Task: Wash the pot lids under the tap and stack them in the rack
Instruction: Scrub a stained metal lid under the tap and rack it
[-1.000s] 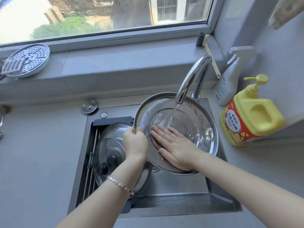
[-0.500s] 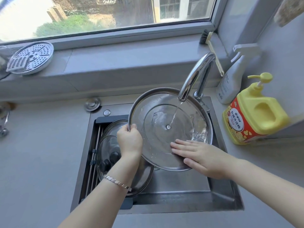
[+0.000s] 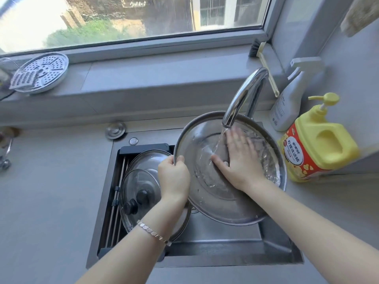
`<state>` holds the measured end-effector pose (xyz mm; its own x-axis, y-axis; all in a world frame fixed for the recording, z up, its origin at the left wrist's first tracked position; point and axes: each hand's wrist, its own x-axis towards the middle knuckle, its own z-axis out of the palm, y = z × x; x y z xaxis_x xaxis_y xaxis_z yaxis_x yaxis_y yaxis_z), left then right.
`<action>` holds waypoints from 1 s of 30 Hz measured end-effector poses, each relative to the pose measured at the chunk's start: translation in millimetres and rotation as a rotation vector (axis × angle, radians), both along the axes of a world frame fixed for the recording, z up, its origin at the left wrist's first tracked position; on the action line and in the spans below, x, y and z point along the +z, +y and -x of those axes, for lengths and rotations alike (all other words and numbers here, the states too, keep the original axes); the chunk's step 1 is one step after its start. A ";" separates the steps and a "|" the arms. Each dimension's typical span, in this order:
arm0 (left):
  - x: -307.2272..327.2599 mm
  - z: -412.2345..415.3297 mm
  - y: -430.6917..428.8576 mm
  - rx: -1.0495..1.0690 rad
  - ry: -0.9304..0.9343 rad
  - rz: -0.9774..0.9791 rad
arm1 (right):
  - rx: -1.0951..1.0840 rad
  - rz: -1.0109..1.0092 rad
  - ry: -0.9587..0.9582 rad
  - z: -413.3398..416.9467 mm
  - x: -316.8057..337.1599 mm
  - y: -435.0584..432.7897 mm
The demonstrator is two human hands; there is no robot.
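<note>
A large steel pot lid [image 3: 209, 199] is tilted under the running tap [image 3: 244, 97], its inner side facing me. My left hand [image 3: 174, 177] grips its left rim. My right hand [image 3: 240, 160] lies flat with straight fingers on the wet inner face, right under the water stream. To the left, two glass lids with black knobs [image 3: 139, 191] lie overlapped on the black rack [image 3: 117, 199] set in the sink's left part; my left forearm hides part of them.
The steel sink [image 3: 225, 242] sits in a grey counter. A yellow soap pump bottle [image 3: 320, 142] and a white spray bottle [image 3: 289, 103] stand at the right. A perforated steamer plate [image 3: 41, 72] and a brush [image 3: 264, 66] lie on the window sill.
My right hand slid from the lid's lower edge up to its centre under the stream. The lid shifted slightly right and tilted; my left hand kept its grip on the rim.
</note>
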<state>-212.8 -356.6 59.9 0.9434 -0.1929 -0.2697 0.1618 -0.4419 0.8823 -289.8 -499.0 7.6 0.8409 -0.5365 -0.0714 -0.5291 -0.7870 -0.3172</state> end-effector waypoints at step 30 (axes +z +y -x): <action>-23.8 -16.6 6.6 0.127 -0.087 0.091 | 1.024 -0.124 0.003 32.7 -4.3 32.8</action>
<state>-196.3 -350.0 36.1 0.9808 -0.0911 -0.1727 0.1323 -0.3404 0.9309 -322.4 -466.2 3.3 0.8906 0.4478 -0.0800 0.3753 -0.8227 -0.4271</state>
